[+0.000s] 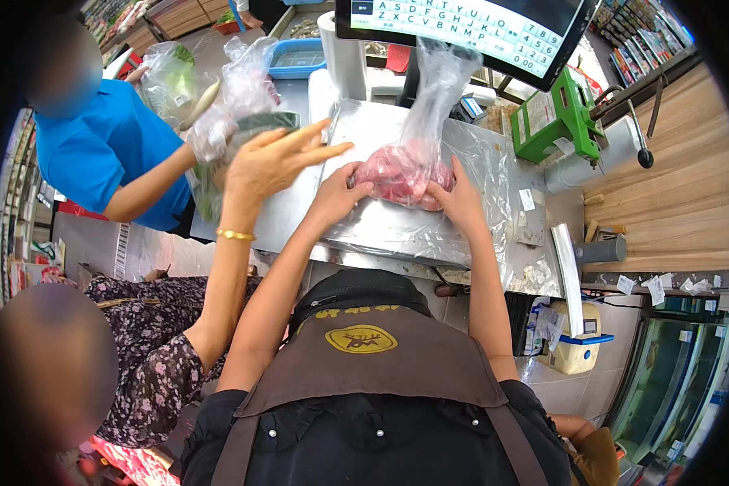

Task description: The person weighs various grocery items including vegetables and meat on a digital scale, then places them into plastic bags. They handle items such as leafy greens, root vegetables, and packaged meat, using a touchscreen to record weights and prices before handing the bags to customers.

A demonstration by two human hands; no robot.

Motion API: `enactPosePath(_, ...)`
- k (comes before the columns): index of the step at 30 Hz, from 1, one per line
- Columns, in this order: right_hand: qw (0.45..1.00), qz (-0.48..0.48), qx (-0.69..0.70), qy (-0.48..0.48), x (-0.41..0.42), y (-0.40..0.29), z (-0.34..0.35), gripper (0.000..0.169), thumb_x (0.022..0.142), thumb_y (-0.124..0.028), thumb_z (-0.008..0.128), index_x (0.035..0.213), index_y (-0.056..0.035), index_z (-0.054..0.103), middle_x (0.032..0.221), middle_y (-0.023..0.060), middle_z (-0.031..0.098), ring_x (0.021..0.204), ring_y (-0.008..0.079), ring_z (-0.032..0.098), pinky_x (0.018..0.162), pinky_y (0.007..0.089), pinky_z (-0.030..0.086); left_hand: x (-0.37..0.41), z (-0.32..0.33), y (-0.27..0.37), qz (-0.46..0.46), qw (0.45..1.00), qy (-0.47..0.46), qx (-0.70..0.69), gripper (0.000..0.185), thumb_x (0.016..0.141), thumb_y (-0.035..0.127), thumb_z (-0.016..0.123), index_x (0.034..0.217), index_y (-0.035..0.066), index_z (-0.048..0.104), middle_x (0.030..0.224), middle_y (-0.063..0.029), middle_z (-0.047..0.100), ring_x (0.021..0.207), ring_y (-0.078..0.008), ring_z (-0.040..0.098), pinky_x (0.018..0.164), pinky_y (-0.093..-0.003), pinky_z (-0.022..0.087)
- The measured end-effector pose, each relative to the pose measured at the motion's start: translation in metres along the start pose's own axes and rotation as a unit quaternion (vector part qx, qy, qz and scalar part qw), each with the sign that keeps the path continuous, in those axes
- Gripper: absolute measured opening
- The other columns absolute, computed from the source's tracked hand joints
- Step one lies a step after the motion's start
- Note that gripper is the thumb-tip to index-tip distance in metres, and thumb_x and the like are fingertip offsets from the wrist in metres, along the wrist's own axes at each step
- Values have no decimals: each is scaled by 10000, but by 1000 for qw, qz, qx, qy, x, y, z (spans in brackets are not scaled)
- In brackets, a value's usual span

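A clear plastic bag of raw red meat (401,176) rests on the plastic-covered metal weighing platform (370,234) in front of me. My left hand (337,197) grips the left side of the bag, thumb on its near edge. My right hand (458,197) holds the right side, thumb and fingers around the meat. The bag's empty, gathered upper part (437,91) stretches away from me, up to the lower edge of a touchscreen (462,30) that shows a keyboard.
A person's hand with a gold bracelet (273,161) reaches in beside my left hand. Another person in a blue shirt (118,146) holds bagged vegetables (176,85) at the left. A green bag-sealing device (559,115) stands at the right, with a plastic roll (343,54) behind the platform.
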State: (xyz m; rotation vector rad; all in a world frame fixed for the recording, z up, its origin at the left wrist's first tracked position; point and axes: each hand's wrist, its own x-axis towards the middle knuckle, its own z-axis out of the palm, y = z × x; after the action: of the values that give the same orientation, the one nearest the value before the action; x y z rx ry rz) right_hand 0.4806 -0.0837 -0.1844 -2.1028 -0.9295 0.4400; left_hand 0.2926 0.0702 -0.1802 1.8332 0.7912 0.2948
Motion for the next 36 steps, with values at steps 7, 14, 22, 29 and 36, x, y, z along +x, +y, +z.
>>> enactPosePath(7,986,-70,35,-146,18,17,10,812,627,-327,751,1278,41,436,1155,236,561,1068,324,550,915,370,423,-17,-12,-17,34,999,14,2,345,723,35,685,1030,38,528,932,-85,548,765,-192,525,726,-295,442)
enactPosePath(14,971,-86,111,-192,3,11,14,632,656,-256,731,1205,-25,520,1142,170,577,1079,272,535,917,363,410,-28,-18,-22,148,985,40,78,299,715,-22,668,949,56,499,949,-45,529,816,-158,507,712,-266,428)
enactPosePath(22,991,6,106,-82,-22,-33,23,618,645,-162,696,1188,26,471,1075,199,593,988,306,588,845,341,460,-53,-27,34,253,955,5,157,1022,595,182,800,1404,41,192,1381,-217,300,1229,-339,365,1003,-373,323)
enactPosePath(29,963,44,258,-59,-41,-74,36,633,695,-39,706,1247,-16,396,1111,133,562,1003,184,565,817,285,462,-14,-2,72,105,994,40,-11,676,744,197,689,1310,-17,387,1104,-114,558,1047,-233,510,923,-327,382)
enactPosePath(36,912,10,410,-6,-28,-56,22,533,706,41,648,1192,-50,449,1062,104,576,949,171,579,823,298,479,1,-31,47,-37,883,83,-460,201,927,131,508,1091,24,551,929,-24,594,836,-97,540,753,-243,435)
